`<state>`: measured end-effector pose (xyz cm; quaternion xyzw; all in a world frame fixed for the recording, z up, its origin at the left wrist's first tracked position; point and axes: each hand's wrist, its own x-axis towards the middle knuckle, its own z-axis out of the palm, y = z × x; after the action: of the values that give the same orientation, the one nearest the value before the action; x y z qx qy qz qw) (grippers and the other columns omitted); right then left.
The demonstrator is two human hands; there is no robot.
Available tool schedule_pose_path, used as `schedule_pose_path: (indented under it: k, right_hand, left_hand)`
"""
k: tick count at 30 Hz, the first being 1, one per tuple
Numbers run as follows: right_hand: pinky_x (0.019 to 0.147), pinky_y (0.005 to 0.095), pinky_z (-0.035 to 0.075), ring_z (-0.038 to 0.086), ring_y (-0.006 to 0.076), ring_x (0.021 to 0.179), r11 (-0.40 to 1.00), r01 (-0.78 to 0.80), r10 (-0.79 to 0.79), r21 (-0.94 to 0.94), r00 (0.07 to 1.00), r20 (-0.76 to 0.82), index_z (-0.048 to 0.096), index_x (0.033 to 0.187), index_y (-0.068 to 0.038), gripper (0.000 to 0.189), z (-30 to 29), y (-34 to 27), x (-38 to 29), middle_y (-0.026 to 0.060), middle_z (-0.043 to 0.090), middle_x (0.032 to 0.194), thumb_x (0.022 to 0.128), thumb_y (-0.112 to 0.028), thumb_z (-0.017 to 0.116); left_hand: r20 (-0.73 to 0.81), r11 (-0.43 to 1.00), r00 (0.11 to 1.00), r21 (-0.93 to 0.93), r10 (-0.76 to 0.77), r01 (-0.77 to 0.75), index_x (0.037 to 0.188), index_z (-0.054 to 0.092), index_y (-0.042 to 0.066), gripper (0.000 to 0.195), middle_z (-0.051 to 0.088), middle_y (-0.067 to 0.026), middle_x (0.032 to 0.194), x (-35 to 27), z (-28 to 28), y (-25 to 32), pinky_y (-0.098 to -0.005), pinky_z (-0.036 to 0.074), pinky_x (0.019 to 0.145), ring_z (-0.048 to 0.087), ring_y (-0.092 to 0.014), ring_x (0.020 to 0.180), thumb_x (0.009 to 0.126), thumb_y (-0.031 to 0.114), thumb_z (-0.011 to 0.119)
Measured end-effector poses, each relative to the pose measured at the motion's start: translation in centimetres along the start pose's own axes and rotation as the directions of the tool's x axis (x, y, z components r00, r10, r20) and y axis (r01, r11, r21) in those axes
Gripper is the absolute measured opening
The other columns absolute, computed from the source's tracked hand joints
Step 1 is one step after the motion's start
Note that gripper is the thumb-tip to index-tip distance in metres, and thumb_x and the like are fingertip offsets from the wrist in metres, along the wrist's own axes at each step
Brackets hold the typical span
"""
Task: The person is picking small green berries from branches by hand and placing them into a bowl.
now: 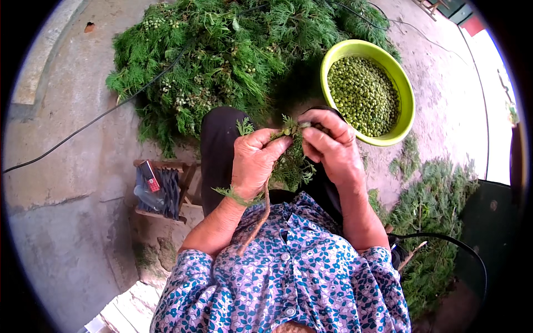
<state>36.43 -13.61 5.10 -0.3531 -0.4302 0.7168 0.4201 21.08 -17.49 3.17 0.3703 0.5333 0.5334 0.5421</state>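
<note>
My left hand [258,160] grips a leafy conifer sprig [293,160], its thumb and forefinger pinched on the green part. The sprig's bare brown stem [260,216] hangs down past my wrist toward my shirt. At the sprig's upper end, my right hand [331,145] has its thumb and fingertips closed on small green cones [306,125]. Some cones seem tucked in its curled fingers, partly hidden. Just beyond that hand stands a yellow-green plastic basin [408,100] holding a heap of small round green cones [362,95].
A big pile of cone-bearing conifer branches [216,62] lies ahead. More cut foliage [433,204] is on the floor at right. A folding stool [160,191] at left carries a mobile phone [150,177] and a clear plastic bottle [148,197]. A black cable [104,112] crosses the floor and pile.
</note>
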Motion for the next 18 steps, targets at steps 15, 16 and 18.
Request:
schedule_pose_path:
  k: [15, 16, 18]
  right_hand:
    - [0.048, 0.0196, 0.037, 0.048, 0.0088, 0.059, 0.92, -0.124, 0.166, 0.372, 0.982, -0.084, 0.053, 0.09, -0.003, 0.011, -0.7, -0.1, 0.7, 0.0006, 0.05, 0.071, 0.088, -0.014, 0.052]
    - [0.049, 0.0212, 0.04, 0.049, 0.0103, 0.058, 0.892, -0.079, 0.159, 0.445, 0.977, -0.145, 0.053, 0.091, -0.002, 0.012, -1.5, 0.0, 1.1, 0.0022, 0.052, 0.074, 0.088, -0.014, 0.052]
    - [0.055, 0.0218, 0.045, 0.052, 0.014, 0.063, 0.871, 0.027, 0.159, 0.49, 0.929, -0.335, 0.05, 0.094, 0.0, 0.013, -4.1, -0.8, 2.0, 0.0053, 0.053, 0.077, 0.089, -0.011, 0.048]
  left_hand:
    - [-0.024, 0.988, 0.996, -0.127, -0.09, 0.086, 0.086, 0.065, -0.001, 0.009, 0.06, 0.0014, 0.07, 0.0, 0.3, 1.2, -0.0162, 0.038, 0.052, 0.05, -0.003, 0.059, 0.077, 0.001, 0.064]
    - [-0.058, 0.98, 0.989, -0.154, -0.136, 0.126, 0.086, 0.064, 0.0, 0.009, 0.059, 0.0017, 0.069, 0.1, 0.2, 1.3, -0.0169, 0.037, 0.05, 0.049, -0.004, 0.057, 0.078, 0.002, 0.064]
    - [-0.118, 0.999, 0.992, 0.016, -0.046, 0.048, 0.079, 0.064, 0.001, 0.003, 0.055, 0.0033, 0.062, 1.0, -1.0, 0.1, -0.017, 0.034, 0.047, 0.045, -0.003, 0.053, 0.078, 0.004, 0.064]
